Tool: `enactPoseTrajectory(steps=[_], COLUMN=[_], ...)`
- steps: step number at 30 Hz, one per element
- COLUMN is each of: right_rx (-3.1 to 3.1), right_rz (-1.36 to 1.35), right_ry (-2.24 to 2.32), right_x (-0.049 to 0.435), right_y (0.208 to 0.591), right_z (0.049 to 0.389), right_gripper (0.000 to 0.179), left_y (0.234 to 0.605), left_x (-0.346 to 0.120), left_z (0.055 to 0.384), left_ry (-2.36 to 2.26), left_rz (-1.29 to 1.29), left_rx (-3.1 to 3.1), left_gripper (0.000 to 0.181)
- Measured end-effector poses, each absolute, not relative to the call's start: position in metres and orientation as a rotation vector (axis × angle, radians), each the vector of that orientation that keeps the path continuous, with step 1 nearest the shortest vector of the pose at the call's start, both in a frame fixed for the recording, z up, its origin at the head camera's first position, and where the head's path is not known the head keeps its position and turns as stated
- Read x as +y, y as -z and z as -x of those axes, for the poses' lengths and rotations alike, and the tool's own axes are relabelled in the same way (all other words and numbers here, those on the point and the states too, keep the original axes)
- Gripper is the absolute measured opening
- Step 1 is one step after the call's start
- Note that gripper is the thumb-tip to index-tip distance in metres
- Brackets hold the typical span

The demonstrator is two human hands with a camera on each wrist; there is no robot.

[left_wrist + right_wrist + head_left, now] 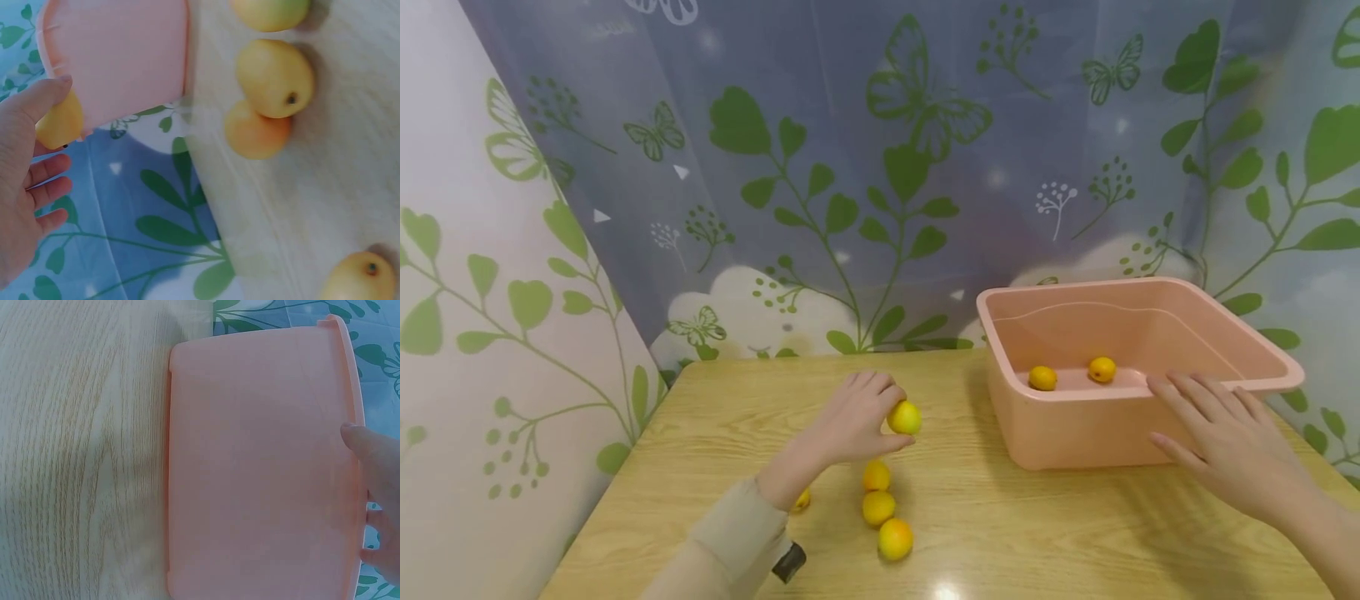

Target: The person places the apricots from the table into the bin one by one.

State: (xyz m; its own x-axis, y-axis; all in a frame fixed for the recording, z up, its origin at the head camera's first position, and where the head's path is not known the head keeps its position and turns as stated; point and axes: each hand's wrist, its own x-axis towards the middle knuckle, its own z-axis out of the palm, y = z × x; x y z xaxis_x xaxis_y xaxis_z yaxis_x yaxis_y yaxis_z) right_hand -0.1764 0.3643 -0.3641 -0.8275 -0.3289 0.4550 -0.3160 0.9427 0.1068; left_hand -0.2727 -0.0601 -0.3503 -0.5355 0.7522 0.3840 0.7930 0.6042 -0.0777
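My left hand [857,417] pinches a yellow fruit [905,418] between thumb and fingers above the wooden table [715,442]. In the left wrist view the held fruit [61,122] sits at the fingertips, the other fingers loosely bent. Below that hand, three yellow-orange fruits [878,508] lie in a row, touching or nearly so. Another fruit [802,500] is partly hidden behind the left wrist. Two more fruits [1042,378] lie inside the pink basin [1097,433]. My right hand [1232,442] has its fingers fairly straight over the basin's near rim, thumb outside, no fruit in it.
The basin stands on the right part of the table, its walls rising well above the tabletop. A patterned curtain [820,275] with green leaves and butterflies hangs behind the table's far edge. A small black object [789,562] shows at the left sleeve.
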Motion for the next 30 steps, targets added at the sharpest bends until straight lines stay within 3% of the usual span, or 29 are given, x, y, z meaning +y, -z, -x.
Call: enactPoseTrajectory(steps=[30], right_rx=[-2.642], right_rz=[-0.457], right_ry=[0.033], right_x=[0.364], right_y=[0.362], right_z=[0.175], right_gripper=[0.07], left_y=[0.293], left_x=[0.003], left_z=[0.293], left_ry=[0.011], left_rz=[1.195], left_rx=[-2.505], left_gripper=[0.045])
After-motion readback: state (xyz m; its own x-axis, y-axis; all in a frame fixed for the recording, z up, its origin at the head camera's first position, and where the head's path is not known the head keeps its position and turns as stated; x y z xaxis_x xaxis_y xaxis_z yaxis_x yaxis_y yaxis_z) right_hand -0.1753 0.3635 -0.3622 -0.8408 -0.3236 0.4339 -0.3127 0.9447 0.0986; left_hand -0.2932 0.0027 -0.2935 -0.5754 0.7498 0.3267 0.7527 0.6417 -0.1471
